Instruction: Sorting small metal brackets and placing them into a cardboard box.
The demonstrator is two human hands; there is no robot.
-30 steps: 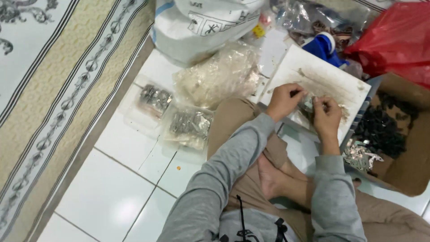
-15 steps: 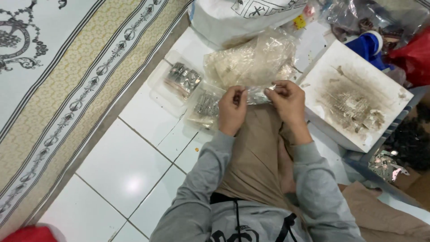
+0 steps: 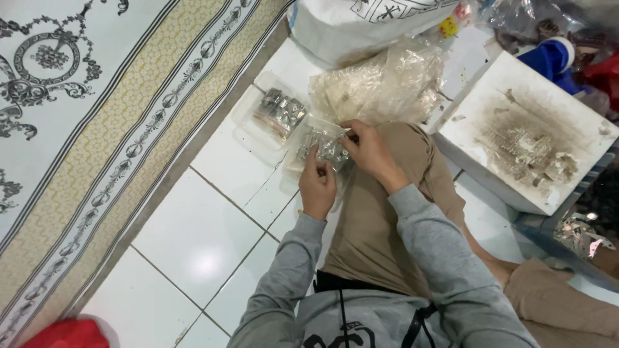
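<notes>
Seen from above, a person sits on a white tiled floor (image 3: 213,251) in grey sleeves and tan trousers. The left hand (image 3: 317,185) and right hand (image 3: 370,149) both pinch a small clear plastic bag of silvery metal pieces (image 3: 324,147), held just in front of the raised knee. Just beyond it lies a second clear bag of metal pieces (image 3: 274,113) on the tiles. Behind that sits a crumpled heap of empty clear bags (image 3: 387,87). To the right is a stained white foam board (image 3: 525,129). A patterned rug (image 3: 84,122) lies to the left.
</notes>
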